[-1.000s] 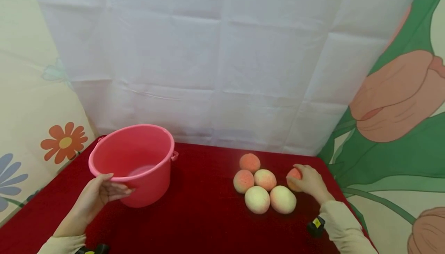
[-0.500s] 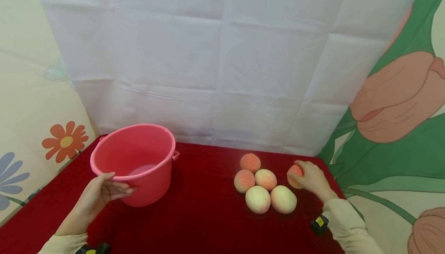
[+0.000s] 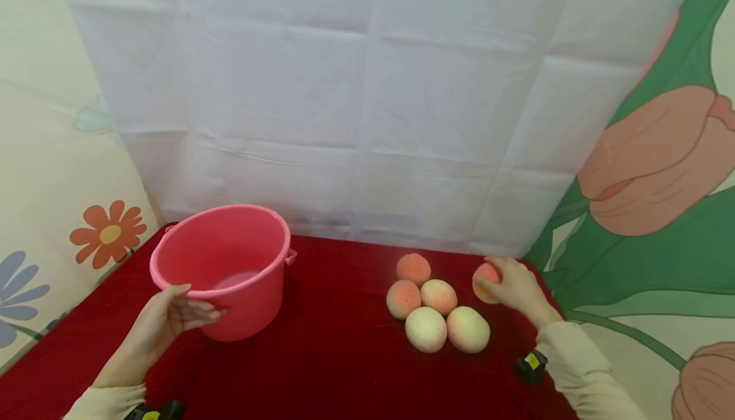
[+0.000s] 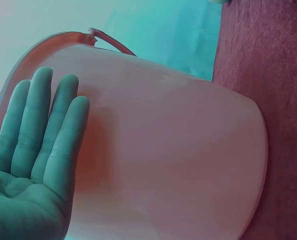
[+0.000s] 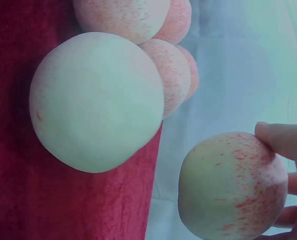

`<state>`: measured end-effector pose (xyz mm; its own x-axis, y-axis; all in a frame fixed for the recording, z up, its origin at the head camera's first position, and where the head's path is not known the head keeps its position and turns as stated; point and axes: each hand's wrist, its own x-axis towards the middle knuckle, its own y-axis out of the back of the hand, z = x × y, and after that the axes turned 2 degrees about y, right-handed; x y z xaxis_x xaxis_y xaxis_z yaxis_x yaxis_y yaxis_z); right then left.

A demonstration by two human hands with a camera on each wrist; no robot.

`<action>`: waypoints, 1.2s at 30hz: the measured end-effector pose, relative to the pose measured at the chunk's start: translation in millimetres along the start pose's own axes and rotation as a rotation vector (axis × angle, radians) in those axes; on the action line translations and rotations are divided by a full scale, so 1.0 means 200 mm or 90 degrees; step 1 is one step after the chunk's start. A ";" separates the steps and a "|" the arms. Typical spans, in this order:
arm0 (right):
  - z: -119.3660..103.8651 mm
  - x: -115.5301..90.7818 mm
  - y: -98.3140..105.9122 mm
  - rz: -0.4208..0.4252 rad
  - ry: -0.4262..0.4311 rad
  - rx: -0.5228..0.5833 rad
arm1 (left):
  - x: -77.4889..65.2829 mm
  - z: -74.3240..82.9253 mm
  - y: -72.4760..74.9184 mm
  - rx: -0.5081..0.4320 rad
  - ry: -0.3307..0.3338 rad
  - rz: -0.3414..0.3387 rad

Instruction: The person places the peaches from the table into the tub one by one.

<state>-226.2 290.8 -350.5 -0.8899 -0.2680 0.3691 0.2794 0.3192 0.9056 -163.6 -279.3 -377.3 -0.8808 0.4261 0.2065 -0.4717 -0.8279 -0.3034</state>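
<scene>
The change over the last second is small and all on the right: the round, fuzzy-looking peach with a red flush over a cream body (image 3: 485,285) has moved a little farther up in the head view, along with the right hand (image 3: 520,287). That hand is clamped on it, thumb on one side and fingers on the other. In the right wrist view the peach sits against the smooth white hanging sheet (image 5: 213,90), so I judge it is probably lifted, though its underside cannot be checked

The five others lie where they were on the deep red velvety cloth (image 3: 344,356): an orange-red round peach (image 3: 413,269) at the back, a pinkish-red one (image 3: 403,299) and a mottled pink-and-cream one (image 3: 439,297) in the middle, and two pale cream ones, left (image 3: 426,329) and right (image 3: 469,329), in front. The held peach is apart from them, which suggests a free path for handling it

The glossy pink plastic bucket (image 3: 258,305) has not shifted. The left hand (image 3: 163,321) has its thumb at the rim and its fingers straight beside the outer wall; how firmly it presses, I cannot tell
</scene>
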 end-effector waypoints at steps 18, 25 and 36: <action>-0.05 0.04 0.09 -0.006 0.010 0.019 | -0.01 -0.01 0.01 -0.006 0.008 0.017; -0.07 0.06 0.10 -0.009 0.015 0.015 | -0.03 0.00 0.01 -0.010 0.008 0.020; -0.08 0.05 0.14 0.000 0.010 0.008 | 0.00 -0.01 0.01 -0.002 0.001 0.030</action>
<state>-221.8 283.3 -318.0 -0.8845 -0.2819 0.3717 0.2740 0.3308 0.9030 -164.3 -280.0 -379.6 -0.9018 0.3875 0.1912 -0.4303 -0.8459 -0.3152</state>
